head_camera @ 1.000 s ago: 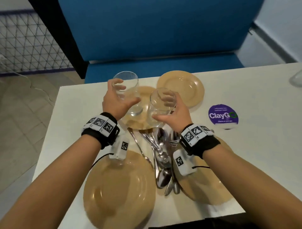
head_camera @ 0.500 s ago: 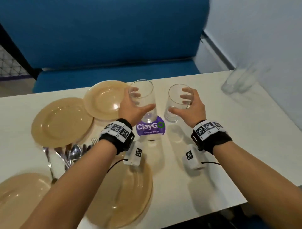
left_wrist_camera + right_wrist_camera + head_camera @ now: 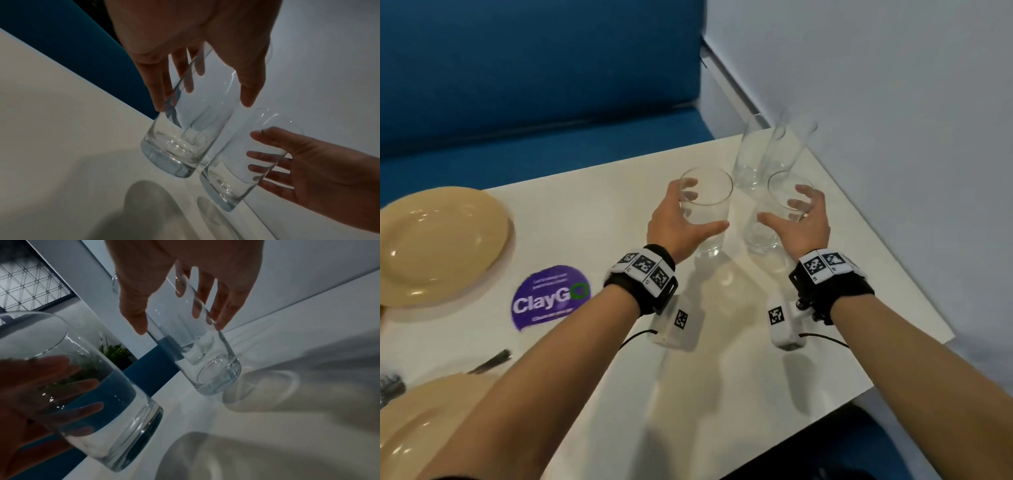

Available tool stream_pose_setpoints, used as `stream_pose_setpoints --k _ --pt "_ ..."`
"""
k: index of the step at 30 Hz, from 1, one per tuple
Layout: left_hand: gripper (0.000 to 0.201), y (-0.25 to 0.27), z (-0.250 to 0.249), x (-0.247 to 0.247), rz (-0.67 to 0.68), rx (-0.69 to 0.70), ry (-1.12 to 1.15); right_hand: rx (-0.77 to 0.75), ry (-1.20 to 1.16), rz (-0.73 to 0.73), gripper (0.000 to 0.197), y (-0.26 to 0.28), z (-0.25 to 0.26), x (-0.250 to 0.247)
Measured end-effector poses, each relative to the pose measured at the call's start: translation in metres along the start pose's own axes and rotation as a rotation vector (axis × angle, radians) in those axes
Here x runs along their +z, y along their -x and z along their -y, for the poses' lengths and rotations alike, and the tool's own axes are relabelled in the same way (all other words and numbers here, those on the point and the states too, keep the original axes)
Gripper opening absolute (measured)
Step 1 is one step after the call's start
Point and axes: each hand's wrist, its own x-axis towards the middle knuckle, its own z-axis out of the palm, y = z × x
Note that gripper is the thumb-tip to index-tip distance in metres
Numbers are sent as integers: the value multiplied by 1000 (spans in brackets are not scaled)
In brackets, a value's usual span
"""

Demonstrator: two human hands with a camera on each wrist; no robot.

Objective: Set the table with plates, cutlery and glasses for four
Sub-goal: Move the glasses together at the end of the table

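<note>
A: Table [image 3: 619, 212]: white, set against the wall, blue bench [image 3: 534, 85] beyond. What step is in hand?

B: Glass placement, by my judgement. The left hand [image 3: 681, 222] has its fingers and thumb curled round one glass [image 3: 707, 212]; the right hand [image 3: 803, 222] is curled likewise round a second glass [image 3: 770, 219]. Both glasses are upright, near each other, over the corner of the table by the wall. Whether their bases touch the surface cannot be told; in the left wrist view they appear just above it.

A: Requirement for the next move?

B: Probably carry each glass to a place setting and lower it vertically before the fingers release.

A: Surroundings, largest first?

B: One tan plate [image 3: 438, 246] at the far left; a second plate [image 3: 424, 428] at the near left edge; two further glasses [image 3: 767, 154] standing just behind the held pair; a purple ClayGo sticker [image 3: 549, 298]; cutlery [image 3: 489, 361], partly out of view.

A: Obstructions?

B: The standing glasses lie close behind the fingertips; contact could topple them.
</note>
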Motion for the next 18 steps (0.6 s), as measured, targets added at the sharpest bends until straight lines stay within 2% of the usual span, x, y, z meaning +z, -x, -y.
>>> stream_pose_setpoints --k 8,18 --pt "77 -41 -33 106 -24 2 -20 6 19 64 72 -90 -27 -60" --pt "78 -74 -34 156 -29 65 -133 -19 13 165 74 -134 -40 -70"
